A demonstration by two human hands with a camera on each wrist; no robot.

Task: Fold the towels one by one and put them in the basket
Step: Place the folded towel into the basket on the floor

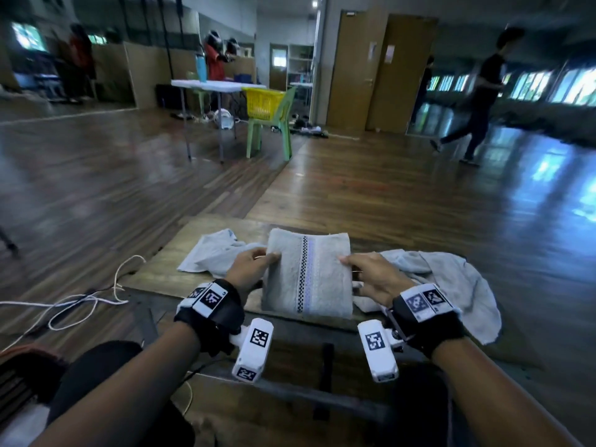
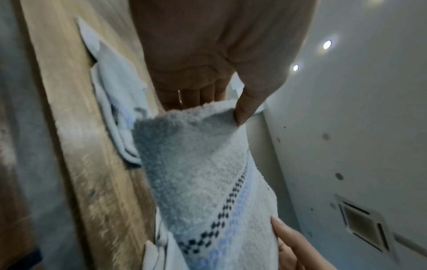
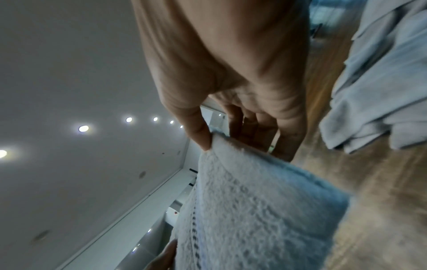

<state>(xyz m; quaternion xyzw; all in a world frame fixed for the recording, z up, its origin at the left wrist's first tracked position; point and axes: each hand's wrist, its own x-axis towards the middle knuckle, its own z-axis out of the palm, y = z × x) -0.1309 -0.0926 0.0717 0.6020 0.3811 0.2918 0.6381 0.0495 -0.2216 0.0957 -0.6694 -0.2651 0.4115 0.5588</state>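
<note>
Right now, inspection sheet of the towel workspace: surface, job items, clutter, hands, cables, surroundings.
Surface: low wooden table.
Job's things: folded grey towel with checked stripe at centre; crumpled pale towel to its left; rumpled grey towel to its right; yellow plastic basket on a far green chair.
Clutter: nothing seen.
Hands: left hand and right hand each pinch a side edge of the folded towel.
Cables: white cable on the floor, left.
Surroundings: person walking, far right.

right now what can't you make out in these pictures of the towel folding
- Left hand: fingers under the folded towel are hidden by it in the head view and left wrist view.
- Right hand: in its wrist view the towel covers the fingertips.
- Loose towel on the right: cut off by the right wrist view's edge, blurred.
- Yellow basket: far off in the head view; contents too small to tell.
</note>
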